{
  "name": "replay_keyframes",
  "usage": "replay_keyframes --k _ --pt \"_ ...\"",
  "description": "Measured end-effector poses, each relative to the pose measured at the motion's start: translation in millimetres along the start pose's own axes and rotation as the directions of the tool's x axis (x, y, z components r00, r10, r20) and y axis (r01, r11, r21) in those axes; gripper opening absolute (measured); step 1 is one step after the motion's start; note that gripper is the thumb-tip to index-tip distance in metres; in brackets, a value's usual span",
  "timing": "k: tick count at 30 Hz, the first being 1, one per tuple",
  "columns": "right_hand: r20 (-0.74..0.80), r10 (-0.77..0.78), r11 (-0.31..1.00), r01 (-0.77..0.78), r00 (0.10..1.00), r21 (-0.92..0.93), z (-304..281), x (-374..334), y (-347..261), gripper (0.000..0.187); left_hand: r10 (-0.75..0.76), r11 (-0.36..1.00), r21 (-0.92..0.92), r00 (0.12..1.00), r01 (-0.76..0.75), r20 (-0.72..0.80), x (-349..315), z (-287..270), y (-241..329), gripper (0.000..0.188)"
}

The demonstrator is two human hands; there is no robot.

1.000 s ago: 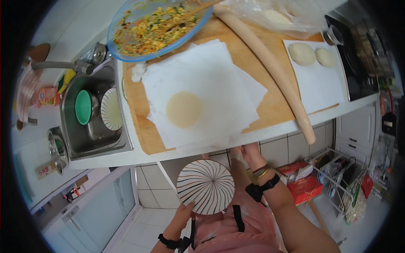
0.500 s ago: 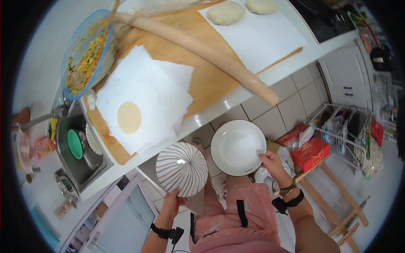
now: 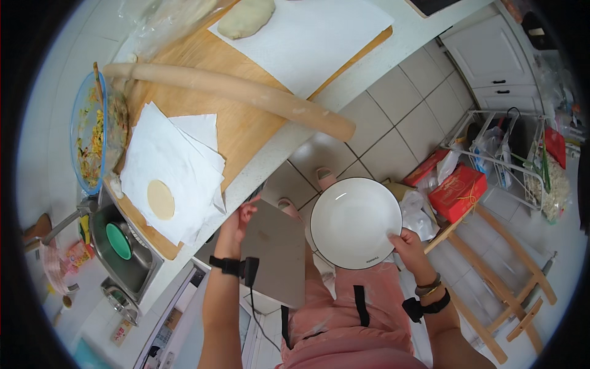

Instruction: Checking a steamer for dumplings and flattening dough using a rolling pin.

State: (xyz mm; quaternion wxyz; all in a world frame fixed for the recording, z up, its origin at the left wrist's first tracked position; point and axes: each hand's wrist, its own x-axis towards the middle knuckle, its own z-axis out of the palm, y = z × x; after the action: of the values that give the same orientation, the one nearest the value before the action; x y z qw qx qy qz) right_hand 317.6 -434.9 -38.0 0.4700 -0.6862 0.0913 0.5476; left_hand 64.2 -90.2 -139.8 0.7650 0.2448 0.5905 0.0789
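Observation:
In my right hand (image 3: 410, 248) is a white plate (image 3: 355, 222) with a dark rim, pinched at its right edge and held out over my lap. My left hand (image 3: 246, 214) is at the counter's front edge, beside a grey panel (image 3: 273, 252) standing out below the worktop. Its fingers are loosely bent and apart, with nothing visible in them. On the wooden board (image 3: 252, 132), a round flat piece of dough (image 3: 161, 199) lies on stacked white paper sheets (image 3: 175, 144). A long rolling pin (image 3: 239, 91) crosses the board.
A glass bowl of chopped filling (image 3: 92, 138) stands left of the board, above a sink (image 3: 132, 270) holding a green bowl (image 3: 118, 240). A dough piece (image 3: 246, 17) rests on paper at the back. To the right are a red box (image 3: 458, 192), a wire rack (image 3: 501, 147) and a wooden frame (image 3: 491, 258).
The striped plate has left my left hand and is out of view. That hand has moved up to the counter edge. My right hand still holds the white plate.

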Motion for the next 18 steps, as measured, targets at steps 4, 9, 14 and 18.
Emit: replay_keyframes --k 4,9,14,18 --pt "0.012 0.055 0.998 -0.055 0.998 -0.004 0 -11 -6 0.019 0.104 0.991 -0.087 0.993 -0.1 0.048 39 -15 -11 0.023" --pt "-0.051 0.077 0.99 -0.082 0.996 -0.112 -12 -28 -11 0.021 0.172 0.851 -0.441 0.944 -0.286 -0.28 67 -8 -26 0.018" --pt "-0.09 0.111 0.994 -0.109 0.99 0.024 -14 -39 -31 0.021 0.157 0.771 -0.521 0.903 -0.365 -0.4 85 16 -14 0.019" --pt "-0.115 0.07 0.995 -0.078 0.991 -0.061 -26 -41 -40 0.02 0.148 0.776 -0.521 0.905 -0.357 -0.399 105 37 -4 0.02"
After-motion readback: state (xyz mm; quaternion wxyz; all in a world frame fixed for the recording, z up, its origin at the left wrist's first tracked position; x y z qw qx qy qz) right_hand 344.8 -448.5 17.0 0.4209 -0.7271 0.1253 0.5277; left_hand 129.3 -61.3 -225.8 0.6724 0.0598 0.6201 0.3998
